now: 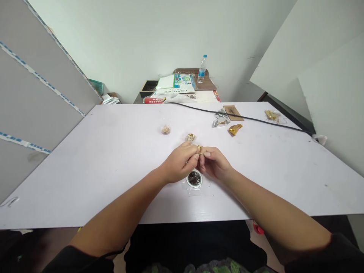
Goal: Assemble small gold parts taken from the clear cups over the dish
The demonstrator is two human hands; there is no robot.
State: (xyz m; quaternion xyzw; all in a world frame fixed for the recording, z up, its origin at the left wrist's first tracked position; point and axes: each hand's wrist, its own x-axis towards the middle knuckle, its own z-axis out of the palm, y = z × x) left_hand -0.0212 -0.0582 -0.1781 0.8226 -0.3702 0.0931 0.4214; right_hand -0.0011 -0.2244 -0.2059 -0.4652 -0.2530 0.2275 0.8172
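Observation:
My left hand point(182, 162) and my right hand point(215, 162) meet over the middle of the white table point(113, 163). Between their pinched fingertips is a small gold-coloured piece point(200, 149), too small to name; both hands are closed on it. Just beyond my fingers lies a gold-coloured heap of small pieces point(191, 137). Below my hands sits a round dark disc with a white rim point(194, 178) on clear plastic film, its upper edge partly covered by my hands. A little clear bag with beige bits point(165, 129) lies to the far left of them.
A black cable point(196, 109) crosses the far part of the table. Near it lie silver foil packaging point(221, 119), a brown card point(233, 112), a gold packet point(235, 129) and a bag of yellowish pieces point(272, 115). Behind stands a water bottle point(201, 70).

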